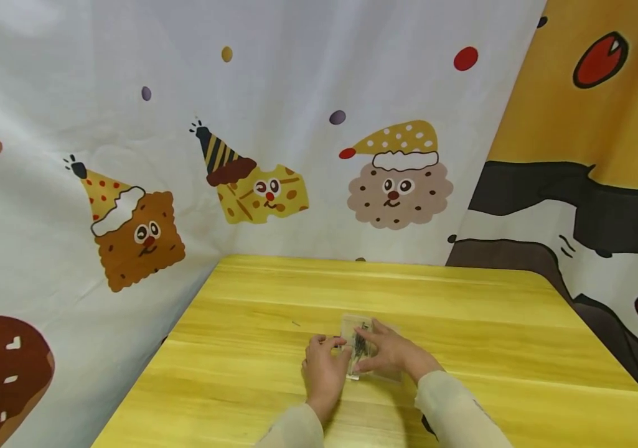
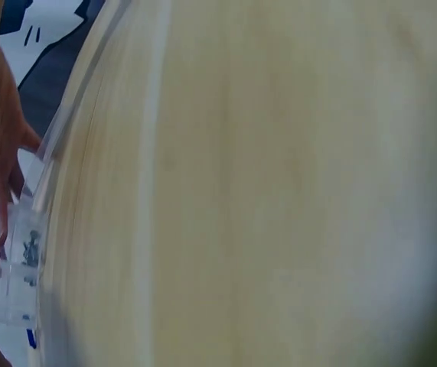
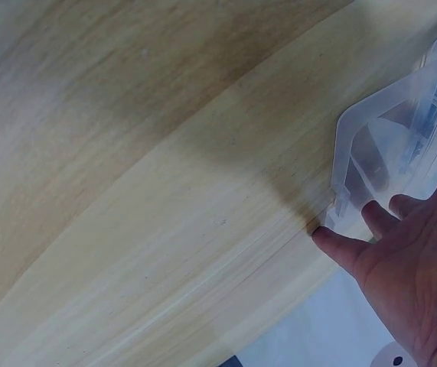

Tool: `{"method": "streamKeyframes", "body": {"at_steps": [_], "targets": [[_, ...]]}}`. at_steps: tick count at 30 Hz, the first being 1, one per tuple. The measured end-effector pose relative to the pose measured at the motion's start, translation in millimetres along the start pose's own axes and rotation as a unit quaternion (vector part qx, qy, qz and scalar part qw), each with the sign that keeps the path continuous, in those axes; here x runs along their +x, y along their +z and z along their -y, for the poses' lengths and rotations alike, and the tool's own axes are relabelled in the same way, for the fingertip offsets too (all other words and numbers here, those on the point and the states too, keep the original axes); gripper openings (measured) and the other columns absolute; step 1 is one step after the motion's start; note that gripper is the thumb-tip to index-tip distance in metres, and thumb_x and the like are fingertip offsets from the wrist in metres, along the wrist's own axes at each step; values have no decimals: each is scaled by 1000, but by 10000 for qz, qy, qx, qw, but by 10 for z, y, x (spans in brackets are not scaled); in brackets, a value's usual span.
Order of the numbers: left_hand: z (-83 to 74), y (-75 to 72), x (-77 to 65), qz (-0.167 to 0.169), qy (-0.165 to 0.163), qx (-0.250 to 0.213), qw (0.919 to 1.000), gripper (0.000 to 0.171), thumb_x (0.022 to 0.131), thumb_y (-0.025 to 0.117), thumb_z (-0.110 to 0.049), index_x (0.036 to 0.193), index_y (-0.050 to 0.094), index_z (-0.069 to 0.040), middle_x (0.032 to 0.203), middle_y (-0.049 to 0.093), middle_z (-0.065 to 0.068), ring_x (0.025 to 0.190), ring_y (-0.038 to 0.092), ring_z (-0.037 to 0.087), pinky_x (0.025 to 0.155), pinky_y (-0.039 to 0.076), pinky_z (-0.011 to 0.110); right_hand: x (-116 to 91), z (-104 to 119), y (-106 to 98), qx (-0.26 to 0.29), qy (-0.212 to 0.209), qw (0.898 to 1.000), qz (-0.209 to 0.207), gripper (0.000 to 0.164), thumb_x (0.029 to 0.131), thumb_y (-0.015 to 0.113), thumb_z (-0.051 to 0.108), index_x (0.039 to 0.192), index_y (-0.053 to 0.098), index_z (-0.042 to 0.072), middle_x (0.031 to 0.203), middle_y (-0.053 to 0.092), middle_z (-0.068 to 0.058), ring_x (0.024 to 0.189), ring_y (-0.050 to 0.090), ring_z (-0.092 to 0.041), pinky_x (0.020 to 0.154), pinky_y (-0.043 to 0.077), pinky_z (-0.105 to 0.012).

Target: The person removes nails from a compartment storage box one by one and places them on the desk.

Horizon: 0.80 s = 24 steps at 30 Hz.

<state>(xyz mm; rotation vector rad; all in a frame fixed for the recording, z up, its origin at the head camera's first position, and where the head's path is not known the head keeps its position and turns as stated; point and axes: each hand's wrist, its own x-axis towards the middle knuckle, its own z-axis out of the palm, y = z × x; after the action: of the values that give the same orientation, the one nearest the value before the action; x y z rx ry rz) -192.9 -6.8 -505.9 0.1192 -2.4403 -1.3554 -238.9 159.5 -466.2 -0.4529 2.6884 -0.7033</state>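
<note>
A small clear plastic box [image 1: 352,322] lies on the table with its clear lid [image 3: 348,122] folded out to the right. Small dark metal pieces, perhaps screws [image 2: 30,248], lie inside it. My right hand [image 1: 388,350] spans the box from above, thumb at the near side and fingers toward the far side, holding it. My left hand [image 1: 324,368] is at the box's left side with fingers bent and thumb close to the index finger; whether it pinches anything is unclear. A small dark-blue piece [image 2: 31,338] shows beside the box near the left fingers.
One thin dark piece [image 1: 295,323] lies loose on the wooden table [image 1: 251,348], left of the box and farther back. A printed curtain [image 1: 285,93] with cartoon biscuits hangs behind and along the left side of the table.
</note>
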Motion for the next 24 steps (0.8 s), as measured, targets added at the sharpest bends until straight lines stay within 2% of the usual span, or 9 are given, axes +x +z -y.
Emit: {"method": "streamKeyframes", "body": {"at_steps": [7, 13, 24], "targets": [[-55, 70, -68, -362, -28, 697, 9969, 12, 85, 78, -27, 95, 79, -21, 126, 59, 14, 115, 54, 34, 93, 38, 59, -8, -7, 2, 20, -65, 10000, -35, 92, 77, 79, 55, 153, 39, 24, 162, 13, -21, 144, 17, -49, 104, 27, -71], [-28, 107, -70, -533, 15, 1165, 9918, 14, 84, 79, -28, 94, 80, -19, 125, 62, 14, 115, 55, 33, 89, 39, 58, 2, -10, 17, 71, -67, 10000, -5, 94, 76, 80, 55, 153, 39, 23, 162, 12, -22, 144, 17, -49, 104, 27, -71], [-12, 100, -30, -426, 248, 1687, 9844, 11, 81, 81, -26, 88, 81, -18, 128, 63, 17, 117, 56, 38, 90, 40, 59, -12, 0, 10, 34, -28, 10000, -6, 95, 75, 80, 56, 154, 38, 23, 162, 12, -22, 144, 16, -50, 103, 27, -72]]}}
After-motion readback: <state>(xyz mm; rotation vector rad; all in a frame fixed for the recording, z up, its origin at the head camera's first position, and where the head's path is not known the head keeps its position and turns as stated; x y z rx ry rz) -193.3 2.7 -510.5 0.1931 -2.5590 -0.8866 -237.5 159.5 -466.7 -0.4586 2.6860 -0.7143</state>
